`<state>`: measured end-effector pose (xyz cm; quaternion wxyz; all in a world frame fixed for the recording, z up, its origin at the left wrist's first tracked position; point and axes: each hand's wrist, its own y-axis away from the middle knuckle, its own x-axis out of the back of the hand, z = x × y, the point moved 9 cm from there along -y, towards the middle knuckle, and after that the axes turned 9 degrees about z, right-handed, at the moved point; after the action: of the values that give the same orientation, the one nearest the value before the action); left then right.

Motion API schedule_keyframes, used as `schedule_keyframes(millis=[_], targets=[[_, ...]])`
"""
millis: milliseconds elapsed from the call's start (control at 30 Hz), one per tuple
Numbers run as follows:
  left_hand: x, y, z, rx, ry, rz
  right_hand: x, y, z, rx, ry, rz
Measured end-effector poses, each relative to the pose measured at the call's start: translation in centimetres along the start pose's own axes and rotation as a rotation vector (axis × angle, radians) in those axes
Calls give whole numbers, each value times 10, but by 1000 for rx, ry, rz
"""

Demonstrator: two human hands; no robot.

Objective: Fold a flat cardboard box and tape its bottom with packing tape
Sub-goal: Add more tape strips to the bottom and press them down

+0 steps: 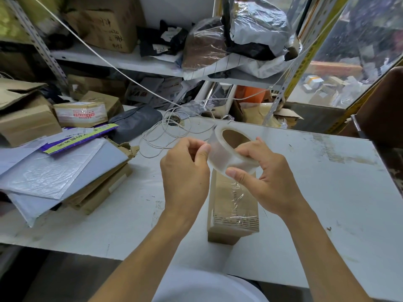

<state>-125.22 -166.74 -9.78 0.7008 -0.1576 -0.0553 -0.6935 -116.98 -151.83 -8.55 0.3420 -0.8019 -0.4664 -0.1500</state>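
A small brown cardboard box [232, 205] stands folded on the white table [327, 192], with clear tape shining along its top face. Above its far end I hold a roll of clear packing tape [229, 149] with a brown core. My right hand [268, 182] grips the roll, thumb on its near side and fingers over its rim. My left hand [185, 171] pinches the roll's left side between thumb and fingers, where the tape end seems to be. The box's far end is hidden behind the roll and my hands.
A heap of padded mailers and flat cardboard [61, 171] covers the table's left side. Taped parcels [80, 114] sit behind it. A loose white cord [170, 131] coils on the table beyond my hands. Cluttered shelves [141, 59] rise at the back.
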Motion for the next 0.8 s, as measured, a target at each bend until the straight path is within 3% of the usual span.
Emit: schedule_keyframes(millis=[200,533,800], targets=[[-18,-4,3,-90,-61,-110,0,1,2,-61,-33,-21],[-30,0,16,-316,107,-231,12,-2,7,-150,-51,-39],[-36,-3,11,-215,207,-272,16,-3,12,-173,-19,-15]])
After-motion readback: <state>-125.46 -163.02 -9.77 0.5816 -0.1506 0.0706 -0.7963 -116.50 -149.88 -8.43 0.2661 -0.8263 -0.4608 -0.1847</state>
